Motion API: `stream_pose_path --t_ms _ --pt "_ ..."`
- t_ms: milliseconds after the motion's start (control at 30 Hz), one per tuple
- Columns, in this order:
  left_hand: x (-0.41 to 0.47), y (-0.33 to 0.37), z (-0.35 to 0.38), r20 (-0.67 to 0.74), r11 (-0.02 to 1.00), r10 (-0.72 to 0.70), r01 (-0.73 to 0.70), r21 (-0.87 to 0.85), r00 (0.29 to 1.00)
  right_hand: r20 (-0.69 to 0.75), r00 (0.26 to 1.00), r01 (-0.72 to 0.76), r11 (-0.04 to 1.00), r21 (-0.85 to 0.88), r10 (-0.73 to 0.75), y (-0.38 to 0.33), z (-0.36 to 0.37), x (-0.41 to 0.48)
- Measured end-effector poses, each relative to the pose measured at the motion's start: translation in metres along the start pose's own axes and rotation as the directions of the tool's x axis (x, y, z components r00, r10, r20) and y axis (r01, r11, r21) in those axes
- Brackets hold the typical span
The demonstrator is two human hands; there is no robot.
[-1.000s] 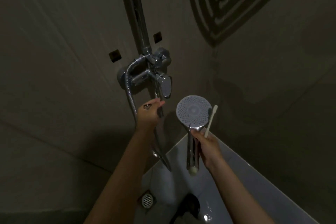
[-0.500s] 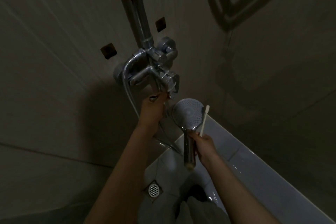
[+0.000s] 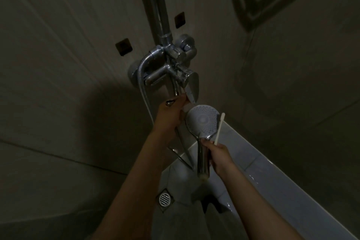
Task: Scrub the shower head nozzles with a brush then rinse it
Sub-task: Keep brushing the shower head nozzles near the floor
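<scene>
The left hand [image 3: 170, 116] has climbed from lower down to the flat chrome lever handle [image 3: 191, 85] of the wall tap. Its fingertips [image 3: 183, 99] now meet the lever's lower end, where a second ago they hung short of it; it is too dim here to see whether they grip. The right hand [image 3: 218, 155] has brought the round chrome shower head with the white nozzle face [image 3: 202, 121] and the thin white brush [image 3: 219, 128] leftward. The shower head now sits just beside the left hand and just under the lever, no longer apart from them.
</scene>
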State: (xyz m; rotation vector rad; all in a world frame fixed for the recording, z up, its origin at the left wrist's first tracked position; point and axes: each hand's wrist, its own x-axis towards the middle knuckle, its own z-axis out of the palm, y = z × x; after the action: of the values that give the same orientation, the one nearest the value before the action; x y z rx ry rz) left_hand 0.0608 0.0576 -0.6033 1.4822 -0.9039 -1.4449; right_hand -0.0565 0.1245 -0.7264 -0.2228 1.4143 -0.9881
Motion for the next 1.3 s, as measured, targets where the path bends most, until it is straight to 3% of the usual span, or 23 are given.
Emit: stream_pose_path --t_ms 567,1000,1167,1300 --pt "-0.001 -0.007 -0.005 0.048 0.999 -0.023 0.021 0.043 0.999 0.049 0.996 -0.081 0.997 0.013 0.081 0.019 -0.002 0.007" --pt "0.0 -0.018 -0.013 0.123 0.998 -0.054 0.057 -0.027 0.991 0.083 0.99 -0.112 0.993 -0.035 0.114 0.017 0.004 0.017" --pt "0.005 -0.068 -0.033 -0.15 0.973 -0.23 0.223 -0.058 0.962 0.1 0.979 -0.173 0.984 -0.046 0.177 0.021 0.006 0.021" --pt "0.008 -0.109 -0.042 -0.089 0.907 -0.411 0.417 0.064 0.907 0.116 0.975 -0.182 0.982 -0.053 0.187 0.02 0.008 0.023"
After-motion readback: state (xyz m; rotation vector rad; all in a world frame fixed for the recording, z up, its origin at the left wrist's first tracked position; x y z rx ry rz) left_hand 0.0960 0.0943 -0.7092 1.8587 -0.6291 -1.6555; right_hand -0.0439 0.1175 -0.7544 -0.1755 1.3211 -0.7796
